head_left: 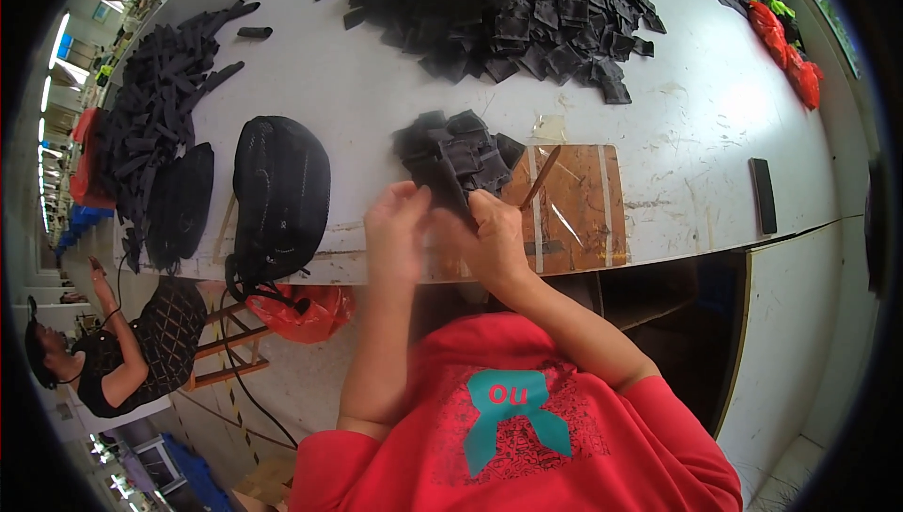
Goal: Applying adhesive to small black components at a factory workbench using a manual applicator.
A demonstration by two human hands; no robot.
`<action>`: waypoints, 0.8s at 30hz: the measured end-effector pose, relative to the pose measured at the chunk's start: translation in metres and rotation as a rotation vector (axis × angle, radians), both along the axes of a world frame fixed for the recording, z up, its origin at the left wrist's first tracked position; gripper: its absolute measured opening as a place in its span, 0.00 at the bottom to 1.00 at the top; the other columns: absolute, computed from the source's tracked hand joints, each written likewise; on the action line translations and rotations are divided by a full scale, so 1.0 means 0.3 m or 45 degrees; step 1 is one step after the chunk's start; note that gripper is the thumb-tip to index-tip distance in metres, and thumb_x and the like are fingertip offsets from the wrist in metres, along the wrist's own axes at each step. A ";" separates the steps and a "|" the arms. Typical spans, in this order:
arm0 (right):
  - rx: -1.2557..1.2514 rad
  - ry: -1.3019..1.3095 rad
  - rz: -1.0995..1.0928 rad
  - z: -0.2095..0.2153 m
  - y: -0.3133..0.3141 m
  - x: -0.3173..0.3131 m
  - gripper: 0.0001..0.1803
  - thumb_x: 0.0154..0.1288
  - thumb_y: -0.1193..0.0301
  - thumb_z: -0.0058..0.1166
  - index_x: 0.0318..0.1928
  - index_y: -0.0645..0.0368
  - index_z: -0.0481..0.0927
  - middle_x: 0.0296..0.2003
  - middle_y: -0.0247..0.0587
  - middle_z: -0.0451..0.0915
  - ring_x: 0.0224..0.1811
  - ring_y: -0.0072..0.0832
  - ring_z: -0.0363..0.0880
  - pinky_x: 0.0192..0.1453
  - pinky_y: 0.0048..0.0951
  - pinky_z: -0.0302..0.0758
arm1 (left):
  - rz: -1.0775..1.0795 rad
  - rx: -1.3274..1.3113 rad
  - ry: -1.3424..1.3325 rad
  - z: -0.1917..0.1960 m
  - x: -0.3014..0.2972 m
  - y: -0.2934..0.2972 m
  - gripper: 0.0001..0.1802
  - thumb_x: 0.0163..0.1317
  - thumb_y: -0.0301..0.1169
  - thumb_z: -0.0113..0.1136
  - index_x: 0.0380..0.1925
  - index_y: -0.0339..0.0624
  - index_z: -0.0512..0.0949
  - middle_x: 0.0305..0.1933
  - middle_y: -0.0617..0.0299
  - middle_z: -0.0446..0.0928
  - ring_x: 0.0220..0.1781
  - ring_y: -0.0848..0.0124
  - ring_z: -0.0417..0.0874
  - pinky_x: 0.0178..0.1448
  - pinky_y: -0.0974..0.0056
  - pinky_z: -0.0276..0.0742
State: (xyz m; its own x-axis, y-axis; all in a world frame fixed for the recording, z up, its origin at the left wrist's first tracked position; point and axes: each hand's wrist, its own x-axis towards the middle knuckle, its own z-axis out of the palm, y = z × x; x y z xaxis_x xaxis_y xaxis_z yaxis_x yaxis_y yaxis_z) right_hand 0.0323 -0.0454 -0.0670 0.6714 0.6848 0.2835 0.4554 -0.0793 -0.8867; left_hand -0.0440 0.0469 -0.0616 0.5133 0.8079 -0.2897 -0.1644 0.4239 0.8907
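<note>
Just in front of me a black fabric piece stands between my hands. My right hand pinches its lower right edge, thumb and fingers closed. Close to the piece's left edge is my left hand, its fingers curled but smeared by motion, so I cannot tell whether it grips the fabric. A small heap of similar black pieces lies right behind the hands. Under and right of my right hand is a brown board with clear tape strips, and a thin brown stick slants over it.
A large pile of black pieces covers the table's far side. Dark fabric strips are heaped left, near a black pouch. A dark block lies right; a red bag sits far right. A seated person is at left.
</note>
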 end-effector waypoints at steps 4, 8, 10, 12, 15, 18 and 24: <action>-0.016 -0.488 -0.180 -0.038 -0.020 0.009 0.07 0.46 0.73 0.58 0.27 0.61 0.74 0.20 0.42 0.70 0.20 0.39 0.71 0.22 0.32 0.68 | 0.090 0.449 0.268 -0.014 -0.018 -0.056 0.05 0.54 0.27 0.56 0.31 0.42 0.73 0.28 0.67 0.74 0.28 0.79 0.73 0.33 0.73 0.69; -0.042 -0.727 -0.163 -0.061 -0.051 0.027 0.08 0.45 0.74 0.57 0.28 0.60 0.74 0.21 0.38 0.72 0.23 0.34 0.74 0.23 0.32 0.69 | -0.119 0.105 0.162 0.050 -0.028 -0.060 0.04 0.53 0.28 0.56 0.28 0.41 0.75 0.26 0.67 0.74 0.26 0.79 0.72 0.30 0.75 0.68; -0.097 -0.783 -0.137 -0.066 -0.068 0.030 0.08 0.44 0.74 0.57 0.29 0.59 0.74 0.22 0.37 0.72 0.24 0.33 0.74 0.23 0.32 0.69 | -0.141 0.082 0.212 0.045 -0.019 -0.053 0.04 0.53 0.28 0.57 0.27 0.41 0.75 0.25 0.67 0.74 0.25 0.79 0.72 0.30 0.75 0.68; -0.152 -0.835 -0.112 -0.067 -0.080 0.026 0.10 0.43 0.74 0.57 0.30 0.59 0.74 0.23 0.36 0.73 0.24 0.33 0.74 0.23 0.31 0.70 | -0.164 0.060 0.266 0.030 -0.024 -0.051 0.04 0.53 0.28 0.57 0.26 0.41 0.75 0.24 0.67 0.74 0.24 0.79 0.72 0.29 0.75 0.68; -0.197 -0.925 -0.062 -0.066 -0.087 0.020 0.11 0.40 0.74 0.54 0.28 0.59 0.71 0.23 0.38 0.69 0.25 0.34 0.72 0.26 0.31 0.69 | -0.180 -0.045 0.195 0.006 -0.037 -0.044 0.04 0.53 0.28 0.57 0.26 0.40 0.76 0.23 0.67 0.75 0.22 0.78 0.73 0.29 0.74 0.69; -0.185 -0.684 -0.010 -0.063 -0.084 0.030 0.10 0.41 0.75 0.54 0.29 0.59 0.71 0.25 0.42 0.71 0.27 0.37 0.73 0.27 0.33 0.70 | -0.186 -0.052 0.138 -0.002 -0.042 -0.043 0.03 0.52 0.26 0.58 0.26 0.38 0.76 0.23 0.66 0.75 0.22 0.79 0.73 0.29 0.75 0.69; -0.764 -0.335 0.058 -0.007 -0.075 0.054 0.11 0.47 0.73 0.56 0.32 0.63 0.71 0.33 0.52 0.74 0.32 0.47 0.74 0.31 0.39 0.71 | -0.126 0.309 0.309 -0.020 -0.052 -0.040 0.03 0.52 0.24 0.60 0.25 0.35 0.77 0.22 0.67 0.75 0.22 0.82 0.71 0.29 0.78 0.67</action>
State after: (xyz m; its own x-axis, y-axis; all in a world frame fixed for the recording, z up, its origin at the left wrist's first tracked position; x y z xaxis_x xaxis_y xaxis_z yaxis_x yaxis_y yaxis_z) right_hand 0.0486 -0.0680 -0.0692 0.5983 0.8012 -0.0057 0.6657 -0.5010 -0.5530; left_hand -0.0595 0.0349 -0.0675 0.5319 0.8182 -0.2185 0.0957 0.1982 0.9755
